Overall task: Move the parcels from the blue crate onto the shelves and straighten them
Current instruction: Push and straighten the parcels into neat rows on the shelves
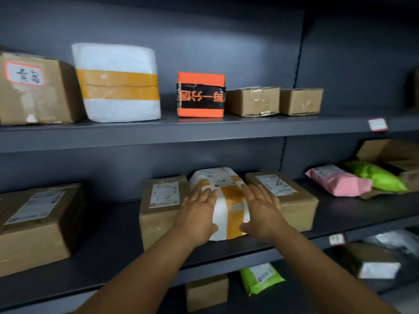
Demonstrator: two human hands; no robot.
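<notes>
Hands (231, 211) flanking white parcel (226, 200), middle shelf (113, 245)

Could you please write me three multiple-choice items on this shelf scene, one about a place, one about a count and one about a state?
1. Where does the white foam parcel bound with yellow tape, the one between the hands, sit?
A. on the middle shelf between two brown cardboard boxes
B. on the top shelf beside the orange box
C. in a crate

2. How many parcels stand in the row on the top shelf?
A. three
B. five
C. seven

3. How do the two hands meet that parcel?
A. both clenched in fists above it
B. one lifts it, one hangs idle
C. both flat against its sides, fingers straight

Answers:
1 A: the white foam parcel sits between two brown cardboard boxes.
2 B: five stand along the top shelf.
3 C: left hand and right hand press it with straight fingers.
</notes>
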